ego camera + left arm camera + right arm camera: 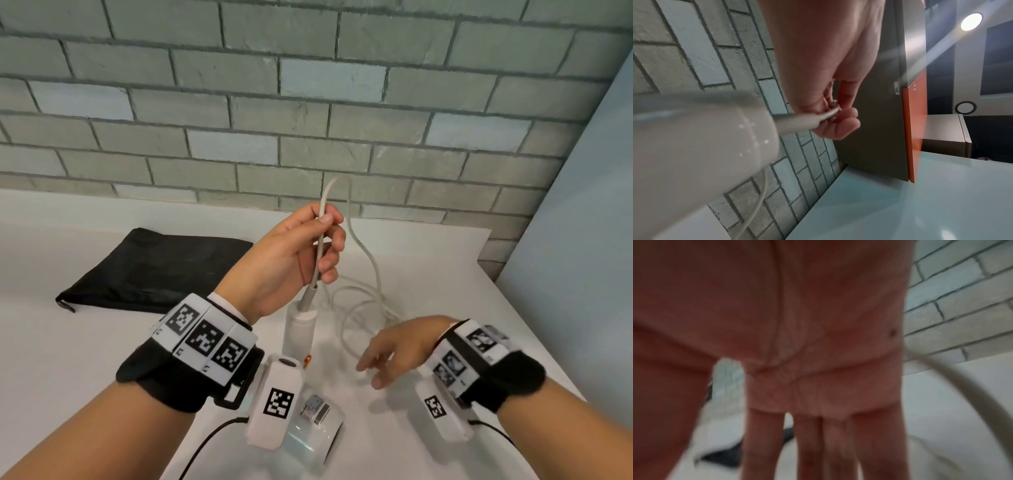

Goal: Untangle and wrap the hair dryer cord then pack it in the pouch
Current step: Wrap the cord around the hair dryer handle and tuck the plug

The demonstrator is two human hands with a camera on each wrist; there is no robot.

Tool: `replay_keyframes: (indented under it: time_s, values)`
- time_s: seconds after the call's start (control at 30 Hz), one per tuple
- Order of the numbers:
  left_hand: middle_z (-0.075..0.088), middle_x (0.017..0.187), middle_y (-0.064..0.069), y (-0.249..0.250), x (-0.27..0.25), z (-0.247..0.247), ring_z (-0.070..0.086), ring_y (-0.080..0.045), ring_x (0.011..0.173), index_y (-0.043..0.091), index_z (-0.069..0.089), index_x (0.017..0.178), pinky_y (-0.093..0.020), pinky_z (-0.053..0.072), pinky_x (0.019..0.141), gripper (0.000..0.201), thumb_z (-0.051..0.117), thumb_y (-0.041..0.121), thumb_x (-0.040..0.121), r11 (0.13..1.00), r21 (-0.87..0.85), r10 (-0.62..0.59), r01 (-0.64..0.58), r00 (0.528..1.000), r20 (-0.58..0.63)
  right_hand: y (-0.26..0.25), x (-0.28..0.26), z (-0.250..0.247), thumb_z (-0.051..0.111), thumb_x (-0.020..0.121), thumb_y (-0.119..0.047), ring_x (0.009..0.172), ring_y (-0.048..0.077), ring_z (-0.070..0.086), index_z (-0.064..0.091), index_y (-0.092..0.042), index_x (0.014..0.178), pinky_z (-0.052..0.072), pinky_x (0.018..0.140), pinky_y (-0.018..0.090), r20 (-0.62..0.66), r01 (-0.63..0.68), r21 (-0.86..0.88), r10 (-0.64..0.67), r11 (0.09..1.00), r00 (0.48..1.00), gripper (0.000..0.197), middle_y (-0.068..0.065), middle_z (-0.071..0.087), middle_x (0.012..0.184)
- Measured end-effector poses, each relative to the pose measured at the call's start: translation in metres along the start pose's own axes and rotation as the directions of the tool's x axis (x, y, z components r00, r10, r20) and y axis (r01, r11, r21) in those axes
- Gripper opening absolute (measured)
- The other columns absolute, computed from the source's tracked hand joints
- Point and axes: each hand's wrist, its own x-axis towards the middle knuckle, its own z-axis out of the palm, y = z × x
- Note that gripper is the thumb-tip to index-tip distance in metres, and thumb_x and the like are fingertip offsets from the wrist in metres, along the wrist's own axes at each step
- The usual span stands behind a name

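Note:
The white hair dryer [300,331] hangs handle-up above the white table, its barrel [313,431] low near me. My left hand [310,250] grips its pale cord [321,240] just above the handle; in the left wrist view the fingers [838,123] curl round the cord [797,121] beside the blurred handle [694,146]. The rest of the cord [363,305] loops loosely on the table. My right hand [387,356] hovers over those loops with straight, spread fingers [818,443], holding nothing; a cord [953,382] arcs past it. The black pouch [147,270] lies flat at the left.
A grey brick wall [308,102] runs along the table's back edge. A pale panel [582,240] stands at the right beside the table's right edge. Thin black cables [205,442] trail from the wrist cameras near the front.

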Motion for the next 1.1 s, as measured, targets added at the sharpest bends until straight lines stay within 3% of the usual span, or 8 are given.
replay_keyframes:
  time_s: [0.17, 0.27, 0.33, 0.43, 0.5, 0.6, 0.8, 1.1]
  values:
    - [0.046, 0.052, 0.004, -0.001, 0.000, 0.003, 0.027, -0.005, 0.040, 0.013, 0.055, 0.096, -0.016, 0.021, 0.038, 0.020, 0.043, 0.024, 0.085, 1.000, 0.008, -0.023, 0.023, 0.999, -0.027, -0.040, -0.077, -0.035, 0.055, 0.085, -0.006, 0.074, 0.008, 0.066, 0.066, -0.013, 0.095, 0.054, 0.067, 0.022, -0.346, 0.558, 0.379, -0.446, 0.738, 0.825, 0.016, -0.006, 0.070, 0.082]
    - [0.037, 0.041, 0.007, 0.001, -0.001, 0.006, 0.022, -0.003, 0.035, 0.016, 0.058, 0.106, -0.018, 0.012, 0.036, 0.033, 0.043, 0.033, 0.082, 0.999, 0.010, -0.045, 0.045, 0.999, -0.003, -0.042, -0.085, -0.059, 0.062, 0.082, -0.005, 0.054, 0.005, 0.056, 0.065, -0.013, 0.091, 0.044, 0.049, 0.016, -0.884, 0.711, 0.269, -0.126, 0.649, 0.450, 0.013, -0.006, 0.064, 0.066]
    - [0.036, 0.040, 0.007, 0.000, -0.002, 0.006, 0.022, -0.003, 0.035, 0.018, 0.058, 0.104, -0.017, 0.013, 0.035, 0.030, 0.044, 0.034, 0.083, 0.998, -0.022, -0.051, 0.051, 0.999, 0.015, -0.040, -0.069, -0.071, 0.069, 0.077, -0.010, 0.085, 0.013, 0.057, 0.046, -0.018, 0.125, 0.046, 0.070, 0.021, -0.945, 0.596, 0.233, 0.034, 0.768, 0.325, 0.053, 0.003, 0.059, 0.098]
    - [0.045, 0.052, 0.007, -0.004, -0.005, 0.003, 0.031, -0.003, 0.039, 0.019, 0.058, 0.095, -0.013, 0.026, 0.034, 0.017, 0.053, 0.031, 0.084, 0.989, -0.145, -0.010, 0.021, 0.997, 0.076, -0.041, -0.028, -0.063, 0.062, 0.084, -0.018, 0.119, 0.025, 0.049, 0.013, -0.019, 0.144, 0.039, 0.093, 0.029, -0.832, 0.321, 0.310, 0.091, 0.895, 0.548, 0.077, 0.010, 0.049, 0.123]
    - [0.054, 0.066, 0.006, -0.007, -0.006, -0.001, 0.034, -0.001, 0.041, 0.023, 0.059, 0.100, -0.011, 0.031, 0.036, 0.024, 0.064, 0.030, 0.078, 0.974, -0.228, 0.023, 0.006, 0.992, 0.124, -0.044, -0.006, -0.048, 0.046, 0.093, -0.014, 0.084, 0.025, 0.065, 0.030, -0.015, 0.138, 0.047, 0.069, 0.024, -0.768, 0.390, 0.407, 0.078, 0.826, 0.636, 0.048, 0.009, 0.058, 0.089]
    - [0.057, 0.075, 0.004, -0.008, -0.008, -0.007, 0.028, 0.000, 0.043, 0.032, 0.052, 0.122, -0.009, 0.032, 0.038, 0.048, 0.065, 0.024, 0.076, 0.959, -0.282, 0.052, 0.008, 0.978, 0.204, -0.057, 0.004, -0.026, 0.035, 0.096, -0.011, 0.046, 0.002, 0.046, 0.052, -0.014, 0.120, 0.038, 0.050, 0.015, -0.791, 0.470, 0.311, -0.049, 0.826, 0.609, 0.030, -0.001, 0.045, 0.061]
    - [0.062, 0.070, 0.004, -0.009, -0.010, -0.008, 0.042, -0.003, 0.045, 0.024, 0.067, 0.098, -0.014, 0.033, 0.041, 0.026, 0.052, 0.040, 0.082, 0.953, -0.296, 0.124, -0.062, 0.973, 0.197, -0.077, -0.003, -0.008, 0.039, 0.096, -0.026, 0.094, 0.032, 0.059, 0.058, -0.011, 0.107, 0.046, 0.085, 0.044, -0.751, 0.359, -0.033, -0.260, 0.933, 0.607, 0.027, 0.018, 0.066, 0.103]
    - [0.052, 0.071, -0.002, -0.001, -0.009, -0.002, 0.036, -0.008, 0.050, 0.045, 0.024, 0.138, -0.019, 0.033, 0.047, 0.058, 0.047, 0.019, 0.091, 0.958, 0.234, 0.097, -0.165, 0.956, 0.277, -0.053, 0.008, -0.003, 0.041, 0.092, -0.011, 0.087, 0.031, 0.056, 0.055, -0.002, 0.105, 0.045, 0.080, 0.044, -0.801, 0.225, -0.058, -0.180, 0.973, 0.571, 0.022, 0.019, 0.065, 0.099]
